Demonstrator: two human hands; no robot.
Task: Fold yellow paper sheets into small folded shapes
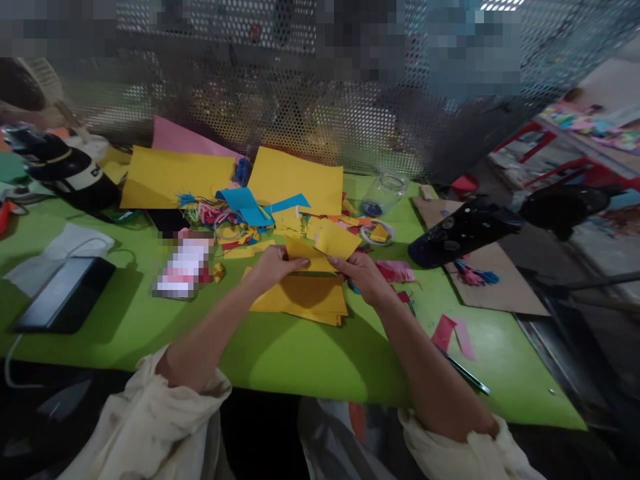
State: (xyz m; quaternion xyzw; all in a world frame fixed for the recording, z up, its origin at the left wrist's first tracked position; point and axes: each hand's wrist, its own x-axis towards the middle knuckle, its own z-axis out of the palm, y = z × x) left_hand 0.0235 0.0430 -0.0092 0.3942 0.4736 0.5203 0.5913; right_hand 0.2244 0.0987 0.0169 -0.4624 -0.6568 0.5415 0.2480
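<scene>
Between my two hands is a folded sheet of yellow paper (338, 241), raised over the table. My left hand (279, 263) pinches its left part, thumb on top. On the other side, my right hand (359, 270) grips the right part between thumb and fingers. Right below lies a stack of yellow paper sheets (300, 297), its edges slightly uneven. Behind the hands spreads a heap of coloured paper scraps (287, 223), with two blue paper strips (247, 205) on it. The fingers under the held paper are partly hidden.
On the green table (310, 360) stand a glass jar (385, 193), a dark bottle (465, 230) at right and another bottle (75, 170) at left. A phone (183, 267), a black device (65, 293) and a green pen (465, 373) lie around. Perforated metal (300, 87) rises behind.
</scene>
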